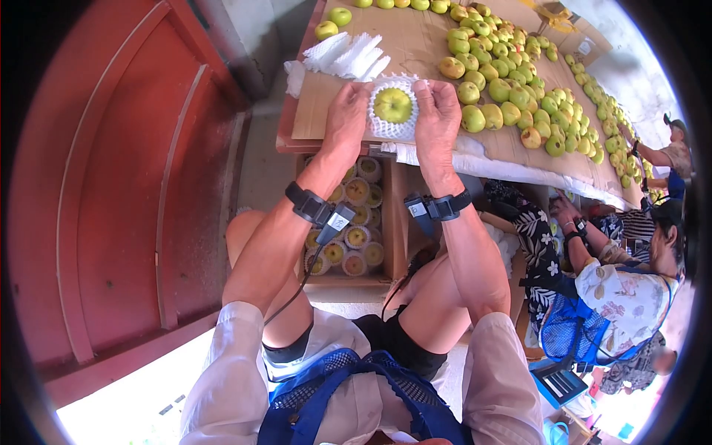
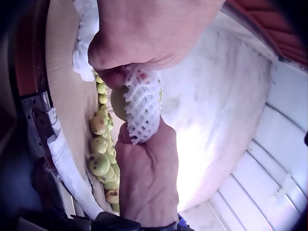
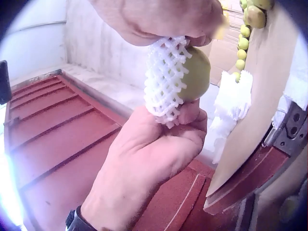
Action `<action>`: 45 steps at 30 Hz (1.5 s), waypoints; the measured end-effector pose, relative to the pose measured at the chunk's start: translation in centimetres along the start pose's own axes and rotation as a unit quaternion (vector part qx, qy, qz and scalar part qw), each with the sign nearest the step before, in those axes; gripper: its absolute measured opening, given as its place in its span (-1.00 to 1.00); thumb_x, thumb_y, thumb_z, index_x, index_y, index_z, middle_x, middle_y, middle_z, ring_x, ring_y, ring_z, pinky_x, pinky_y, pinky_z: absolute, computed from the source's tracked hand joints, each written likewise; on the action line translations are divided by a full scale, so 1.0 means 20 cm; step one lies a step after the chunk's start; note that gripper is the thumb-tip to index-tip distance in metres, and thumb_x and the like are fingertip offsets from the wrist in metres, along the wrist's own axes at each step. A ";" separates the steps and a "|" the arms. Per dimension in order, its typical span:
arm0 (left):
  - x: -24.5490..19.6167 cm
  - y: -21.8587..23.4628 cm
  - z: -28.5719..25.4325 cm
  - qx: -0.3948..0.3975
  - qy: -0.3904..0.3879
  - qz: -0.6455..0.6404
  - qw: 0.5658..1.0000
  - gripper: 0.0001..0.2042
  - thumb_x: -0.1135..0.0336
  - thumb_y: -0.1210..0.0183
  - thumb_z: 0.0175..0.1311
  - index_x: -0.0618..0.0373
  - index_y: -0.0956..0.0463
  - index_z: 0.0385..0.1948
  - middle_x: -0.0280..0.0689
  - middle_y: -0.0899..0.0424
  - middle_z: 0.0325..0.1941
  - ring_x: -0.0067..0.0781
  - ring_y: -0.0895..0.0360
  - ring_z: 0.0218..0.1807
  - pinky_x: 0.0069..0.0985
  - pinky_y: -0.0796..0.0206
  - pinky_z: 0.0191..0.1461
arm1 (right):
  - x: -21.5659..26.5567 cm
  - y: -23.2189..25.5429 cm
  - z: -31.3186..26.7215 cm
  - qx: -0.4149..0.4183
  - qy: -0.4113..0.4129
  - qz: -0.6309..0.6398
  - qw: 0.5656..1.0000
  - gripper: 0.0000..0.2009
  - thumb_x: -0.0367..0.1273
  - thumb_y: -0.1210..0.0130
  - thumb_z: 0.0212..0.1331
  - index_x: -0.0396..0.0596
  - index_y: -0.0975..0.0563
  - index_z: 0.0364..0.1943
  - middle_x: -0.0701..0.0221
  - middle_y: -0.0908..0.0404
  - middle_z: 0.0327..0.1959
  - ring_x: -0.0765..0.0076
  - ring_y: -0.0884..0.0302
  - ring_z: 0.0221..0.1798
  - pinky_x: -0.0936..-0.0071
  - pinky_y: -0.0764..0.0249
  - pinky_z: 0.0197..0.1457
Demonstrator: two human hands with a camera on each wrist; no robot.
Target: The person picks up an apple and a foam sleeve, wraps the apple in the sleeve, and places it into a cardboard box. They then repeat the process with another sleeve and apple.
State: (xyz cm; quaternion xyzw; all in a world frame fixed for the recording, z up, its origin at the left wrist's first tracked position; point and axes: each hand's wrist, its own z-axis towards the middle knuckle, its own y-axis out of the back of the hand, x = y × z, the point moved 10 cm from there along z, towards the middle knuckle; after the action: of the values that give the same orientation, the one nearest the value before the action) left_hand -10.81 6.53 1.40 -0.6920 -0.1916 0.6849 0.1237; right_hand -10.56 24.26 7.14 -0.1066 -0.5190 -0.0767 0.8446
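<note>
A green apple (image 1: 392, 106) sits partly inside a white foam net sleeve (image 1: 393, 132), held up at the table's near edge. From one side my left hand (image 1: 346, 120) pinches the net and apple, and my right hand (image 1: 439, 117) does the same from the opposite side. The right wrist view shows the net (image 3: 164, 82) around one side of the apple, while the bare green side (image 3: 197, 74) bulges out past its rim. Some fingertips are hidden behind the apple and net. Unused foam nets (image 1: 347, 56) lie in a pile just beyond my left hand.
Many loose apples (image 1: 512, 93) spread over the cardboard-covered table (image 1: 415, 37). Below its edge stands a box (image 1: 397, 222) of net-wrapped apples, between my knees. A red door (image 1: 111, 170) rises on the left. Another person (image 1: 623, 297) works at the right.
</note>
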 end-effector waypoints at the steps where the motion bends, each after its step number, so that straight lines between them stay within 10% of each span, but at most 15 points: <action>1: 0.01 -0.01 0.00 0.015 0.013 -0.014 1.000 -0.79 0.24 -0.03 0.59 0.17 -0.51 -0.02 -0.38 -0.63 -0.08 -0.65 -0.56 -0.05 -0.60 -0.48 0.05 | 0.00 0.00 0.00 0.001 -0.002 0.002 1.000 -0.86 -0.42 -0.20 0.38 -0.20 -0.50 -0.23 0.51 -0.53 -0.35 0.63 -0.38 -0.25 0.58 -0.41 -0.14; 20: 0.00 -0.02 -0.03 -0.026 0.029 -0.129 0.991 -0.78 0.34 0.01 0.57 0.32 -0.51 -0.03 -0.30 -0.65 -0.14 -0.56 -0.61 -0.14 -0.53 -0.51 -0.03 | 0.01 -0.01 0.02 0.008 -0.056 0.083 0.995 -0.87 -0.40 -0.19 0.39 -0.20 -0.54 -0.22 0.52 -0.58 -0.30 0.65 -0.43 -0.21 0.61 -0.40 -0.11; 35: -0.02 -0.02 -0.06 0.006 0.086 0.103 0.991 -0.65 0.09 0.10 0.62 0.16 -0.46 0.14 -0.35 -0.62 -0.03 -0.62 -0.57 -0.05 -0.55 -0.49 -0.17 | 0.05 -0.01 0.03 0.021 -0.053 0.061 0.997 -0.87 -0.41 -0.19 0.38 -0.23 -0.55 -0.21 0.50 -0.60 -0.29 0.64 -0.45 -0.20 0.62 -0.42 -0.08; 41: -0.08 -0.13 -0.10 0.094 0.074 -0.095 0.988 -0.55 -0.01 -0.03 0.56 0.16 -0.40 0.23 -0.39 -0.60 0.04 -0.58 -0.58 -0.02 -0.52 -0.47 -0.14 | 0.11 0.00 0.05 0.020 -0.038 0.052 0.998 -0.84 -0.39 -0.20 0.38 -0.25 -0.56 -0.20 0.47 -0.62 -0.26 0.63 -0.47 -0.19 0.61 -0.42 -0.07; 45: -0.05 -0.15 -0.10 0.172 0.089 0.000 0.981 -0.50 0.06 -0.17 0.47 0.19 -0.37 0.28 -0.28 -0.58 0.16 -0.47 -0.55 0.16 -0.48 -0.47 0.09 | 0.12 0.02 0.07 0.022 -0.050 0.081 0.995 -0.84 -0.38 -0.20 0.38 -0.24 -0.57 -0.17 0.47 -0.63 -0.26 0.62 -0.48 -0.18 0.61 -0.44 -0.07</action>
State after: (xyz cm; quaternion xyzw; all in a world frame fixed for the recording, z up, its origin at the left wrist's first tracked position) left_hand -9.06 9.00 3.66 -0.7187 -0.0595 0.6431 0.2575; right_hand -10.61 24.97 9.92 -0.1328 -0.5515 0.0085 0.8235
